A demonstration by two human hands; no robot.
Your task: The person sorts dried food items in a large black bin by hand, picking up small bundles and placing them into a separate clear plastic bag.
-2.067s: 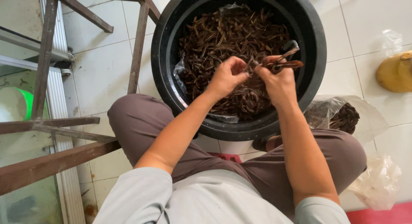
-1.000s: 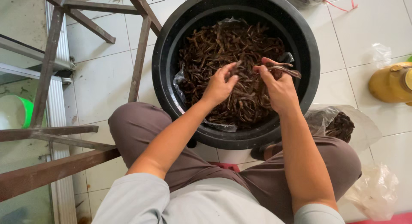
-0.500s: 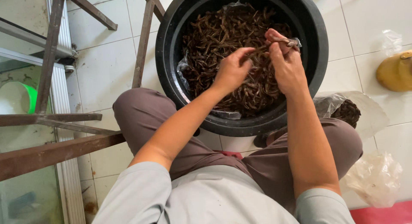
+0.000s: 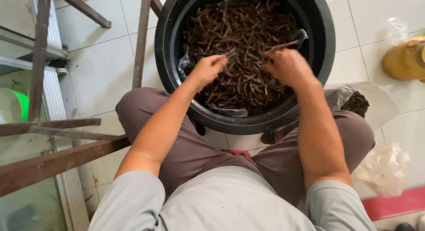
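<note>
Fingers of both hands, left hand [image 4: 211, 67] and right hand [image 4: 287, 67], pinch dark pods [image 4: 239, 40] over the black tub [image 4: 323, 58]; best to grip one pod firmly.

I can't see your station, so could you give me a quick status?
Left hand pinching a dark pod. Right hand holding scissors. Both over black tub of pods. Nothing blocking.

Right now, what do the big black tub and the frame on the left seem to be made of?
The black tub looks like moulded plastic: smooth, slightly glossy, with a thick rolled rim. The frame seems to be metal, probably rusty steel angle bars: flat brown-red surfaces, straight edges.
</note>
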